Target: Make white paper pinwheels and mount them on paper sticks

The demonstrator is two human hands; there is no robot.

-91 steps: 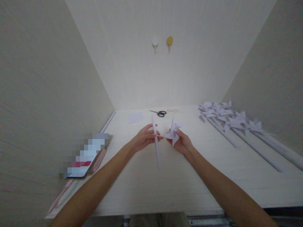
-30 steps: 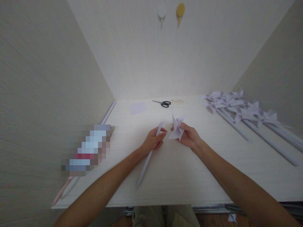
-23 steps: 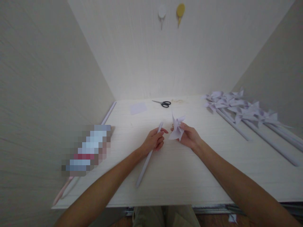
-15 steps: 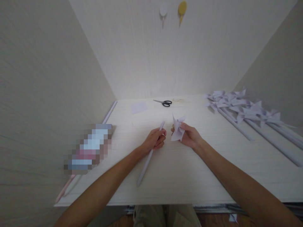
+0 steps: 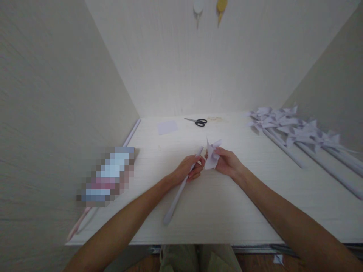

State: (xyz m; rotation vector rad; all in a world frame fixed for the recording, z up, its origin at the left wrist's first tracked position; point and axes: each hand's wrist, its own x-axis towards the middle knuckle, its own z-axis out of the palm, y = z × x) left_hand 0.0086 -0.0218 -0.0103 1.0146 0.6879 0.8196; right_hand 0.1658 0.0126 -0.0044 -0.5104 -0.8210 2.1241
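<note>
My left hand (image 5: 190,169) is closed round a rolled white paper stick (image 5: 176,201), which slants from the near side of the table up towards the middle. In my right hand (image 5: 228,162) a folded white paper pinwheel (image 5: 212,156) is pinched between the fingers, its blades standing up. The fingers of my left hand come close to the pinwheel's left edge, and the stick's upper end lies just left of the blades. Whether hand and pinwheel touch is hard to make out.
Several paper pinwheels on sticks (image 5: 300,132) lie at the right. Black-handled scissors (image 5: 200,122) and a square sheet of paper (image 5: 167,127) lie at the back of the white table (image 5: 241,219). A blurred-out object (image 5: 109,177) and another paper stick (image 5: 132,132) are along the left wall.
My left hand has moved slightly right with the paper stick, closer to the pinwheel. My right hand holds the pinwheel in nearly the same place, with its blades turned a little.
</note>
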